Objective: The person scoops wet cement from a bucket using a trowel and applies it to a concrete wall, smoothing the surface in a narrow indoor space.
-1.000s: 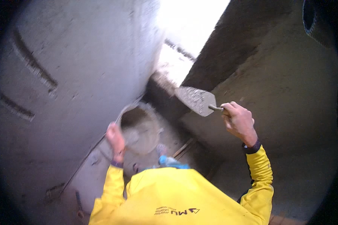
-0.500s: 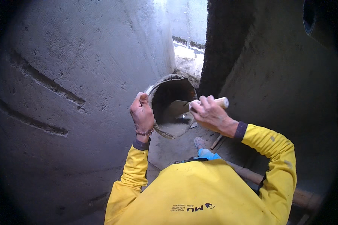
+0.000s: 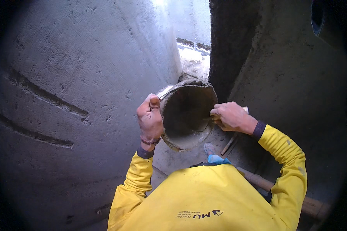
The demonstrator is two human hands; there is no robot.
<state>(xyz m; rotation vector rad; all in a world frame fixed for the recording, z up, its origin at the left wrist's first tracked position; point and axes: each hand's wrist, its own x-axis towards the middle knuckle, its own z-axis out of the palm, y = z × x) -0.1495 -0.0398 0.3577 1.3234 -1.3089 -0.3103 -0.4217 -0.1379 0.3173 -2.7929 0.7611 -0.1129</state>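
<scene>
A round, mortar-crusted bucket (image 3: 184,141) is tipped so that its mouth faces up toward me. At its left rim my left hand (image 3: 149,122) is closed, the thumb lying up along the edge. A narrow pale strip (image 3: 165,91) shows at the rim beside that thumb; I cannot make out what it is. My right hand (image 3: 233,117) is wrapped round a trowel at the bucket's right rim. The light handle end of the trowel (image 3: 246,110) sticks out behind the fist. Its blade, inside the dark mouth, is barely visible.
A grey plastered wall (image 3: 85,57) with two long grooves rises on the left. Another dark wall (image 3: 293,69) stands at the right, with a bright gap (image 3: 194,57) between them. Below lie a stick (image 3: 229,144) and a bamboo pole (image 3: 258,181); my foot (image 3: 209,148) is near the stick.
The bucket and both hands have shifted to the right. The trowel's blade, clearly seen across the mouth before, now sits close to the right inner wall, mostly lost in shadow.
</scene>
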